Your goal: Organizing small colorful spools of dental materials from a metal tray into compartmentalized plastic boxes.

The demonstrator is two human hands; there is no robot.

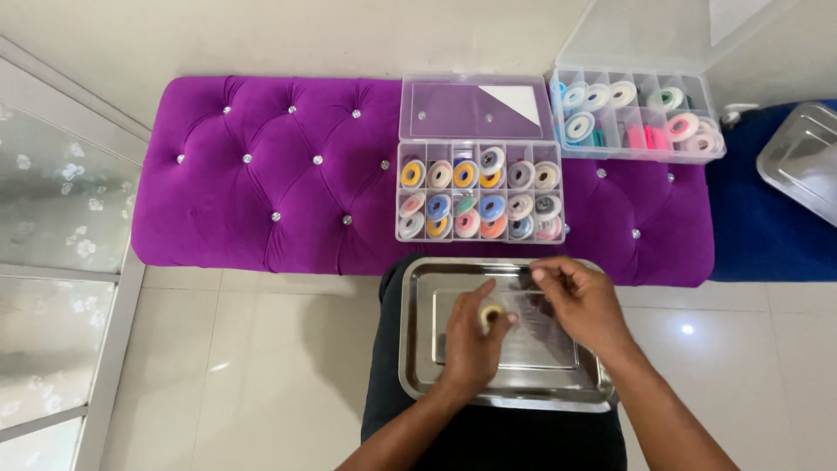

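Observation:
My left hand (469,340) holds a small pale yellow thread bobbin (491,314) between thumb and fingers, over a steel tray (418,349) resting on my lap. My right hand (582,301) hovers just right of it, its fingertips pinched near the bobbin; whether it holds a thread end I cannot tell. Beyond the tray, on a purple tufted bench (261,174), stands an open clear plastic box (479,201) with compartments full of coloured bobbins.
A second open clear box (641,118) with several bobbins sits at the bench's far right. Another steel tray (802,161) lies on a blue surface at the right edge. A frosted glass door (52,218) stands on the left, with a tiled floor below.

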